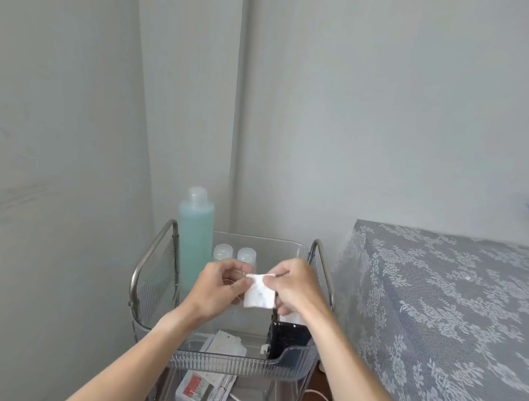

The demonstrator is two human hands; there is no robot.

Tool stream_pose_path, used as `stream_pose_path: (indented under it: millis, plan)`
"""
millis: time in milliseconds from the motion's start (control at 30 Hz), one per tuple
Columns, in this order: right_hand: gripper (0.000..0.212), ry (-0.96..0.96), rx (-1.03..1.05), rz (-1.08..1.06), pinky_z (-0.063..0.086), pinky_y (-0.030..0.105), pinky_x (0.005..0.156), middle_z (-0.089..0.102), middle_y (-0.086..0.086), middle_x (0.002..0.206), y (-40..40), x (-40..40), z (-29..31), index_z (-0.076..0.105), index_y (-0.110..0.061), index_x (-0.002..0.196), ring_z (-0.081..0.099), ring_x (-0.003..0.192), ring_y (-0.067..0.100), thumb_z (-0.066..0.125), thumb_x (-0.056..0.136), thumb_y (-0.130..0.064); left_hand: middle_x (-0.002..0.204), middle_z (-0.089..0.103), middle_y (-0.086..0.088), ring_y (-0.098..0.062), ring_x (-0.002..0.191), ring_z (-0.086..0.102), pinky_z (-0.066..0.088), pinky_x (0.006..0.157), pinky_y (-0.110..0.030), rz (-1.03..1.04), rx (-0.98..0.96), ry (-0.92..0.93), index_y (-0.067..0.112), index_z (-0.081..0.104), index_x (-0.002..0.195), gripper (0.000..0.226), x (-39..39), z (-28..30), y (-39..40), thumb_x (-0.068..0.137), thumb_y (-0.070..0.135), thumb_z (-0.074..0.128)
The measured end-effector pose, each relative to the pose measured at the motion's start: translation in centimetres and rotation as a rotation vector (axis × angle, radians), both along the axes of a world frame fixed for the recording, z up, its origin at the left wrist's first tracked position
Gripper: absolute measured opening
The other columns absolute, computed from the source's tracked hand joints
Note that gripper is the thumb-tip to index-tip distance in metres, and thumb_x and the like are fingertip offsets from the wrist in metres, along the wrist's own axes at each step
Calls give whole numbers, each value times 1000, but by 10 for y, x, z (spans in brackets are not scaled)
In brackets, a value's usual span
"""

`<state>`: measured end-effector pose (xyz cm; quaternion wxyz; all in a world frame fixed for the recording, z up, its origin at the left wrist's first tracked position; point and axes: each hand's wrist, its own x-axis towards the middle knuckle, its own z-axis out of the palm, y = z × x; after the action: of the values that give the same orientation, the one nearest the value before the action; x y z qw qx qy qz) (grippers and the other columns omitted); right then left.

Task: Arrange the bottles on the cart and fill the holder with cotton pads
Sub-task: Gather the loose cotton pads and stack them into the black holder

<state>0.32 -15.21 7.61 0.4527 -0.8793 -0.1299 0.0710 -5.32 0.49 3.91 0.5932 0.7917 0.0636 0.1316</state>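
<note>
Three bottles (194, 238) stand in clear tray (238, 360).

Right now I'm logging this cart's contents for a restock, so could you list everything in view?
tall bottle: 1, teal liquid, clear cap, cart's back left corner
small bottles: 2, clear caps, back of top tray
cotton pads: small white stack, held above the tray
holder: 1, black, tray's front right
top tray: 1, clear ribbed plastic
cart: 1, metal frame
paper packet: 1, whitish, tray's front
red-and-white box: 1, lower shelf
lace tablecloth: 1, grey, right
left hand: pinching the pads
right hand: pinching the pads
</note>
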Motion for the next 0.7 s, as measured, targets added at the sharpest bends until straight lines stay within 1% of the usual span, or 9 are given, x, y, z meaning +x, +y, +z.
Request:
stream_pose_path:
  millis: [100, 167, 233, 333, 400, 467, 533, 600, 700]
  plan:
    - [11, -6, -21, -52, 47, 24, 35, 64, 5, 46, -22, 3, 4, 64, -16, 74, 60, 36, 14, 63, 80, -7, 75, 68, -10, -12, 57, 61, 55, 62, -29, -15, -40, -2, 11, 65, 102, 19, 11, -1, -15, 86, 7, 73]
    - [18, -4, -78, -74, 49, 26, 36, 66, 13, 50, -33, 4, 4, 63, -13, 76, 62, 38, 20, 53, 80, 2, 72, 69, -6, -9, 54, 61, 53, 60, -26, -40, -4, -1, 15, 65, 98, 17, 18, -2, -27, 85, 7, 73]
    - [24, -8, -174, -70, 48, 26, 35, 67, 18, 56, -41, 5, 2, 62, -8, 82, 63, 39, 24, 44, 77, 8, 68, 68, 2, -3, 54, 62, 51, 59, -22, -75, 88, 6, 22, 64, 93, 17, 23, -4, -38, 85, 9, 73]
    - [24, -44, -260, -93, 50, 29, 36, 64, 18, 65, -47, 4, -1, 59, -5, 84, 65, 41, 27, 40, 78, 8, 67, 68, 8, -1, 62, 63, 53, 65, -22, -97, 249, 18, 34, 61, 83, 24, 30, -6, -53, 84, 11, 70]
    - [23, -99, -305, -109, 55, 35, 45, 63, 15, 69, -47, 1, -2, 56, -6, 85, 66, 50, 30, 39, 79, 8, 70, 67, 8, -8, 75, 63, 52, 70, -23, -89, 359, 35, 36, 59, 81, 24, 33, -6, -58, 83, 13, 66]
    - [22, -182, -362, -110, 56, 37, 56, 60, 10, 75, -45, -3, -3, 55, -8, 86, 66, 63, 30, 41, 80, 8, 76, 63, 9, -12, 83, 58, 45, 69, -17, -101, 439, 66, 36, 59, 88, 19, 36, -8, -59, 85, 17, 62]
    - [17, -254, -401, -109, 53, 39, 62, 58, 7, 83, -42, -9, -4, 55, -8, 91, 63, 74, 29, 46, 84, 5, 80, 61, 10, -13, 90, 51, 40, 73, -17, -121, 512, 94, 31, 62, 99, 18, 38, -11, -60, 87, 19, 59]
    - [13, -306, -417, -105, 46, 37, 61, 56, 7, 84, -40, -12, -8, 54, -9, 91, 61, 79, 30, 50, 84, 1, 84, 59, 9, -14, 95, 48, 40, 80, -22, -101, 583, 95, 27, 63, 108, 23, 37, -14, -63, 87, 20, 56]
    - [16, -379, -435, -130, 39, 32, 57, 56, 2, 82, -42, -17, -16, 54, -15, 89, 60, 76, 27, 53, 85, 1, 106, 51, 7, -16, 106, 52, 42, 87, -26, -44, 620, 61, 28, 60, 112, 25, 34, -14, -65, 88, 22, 55]
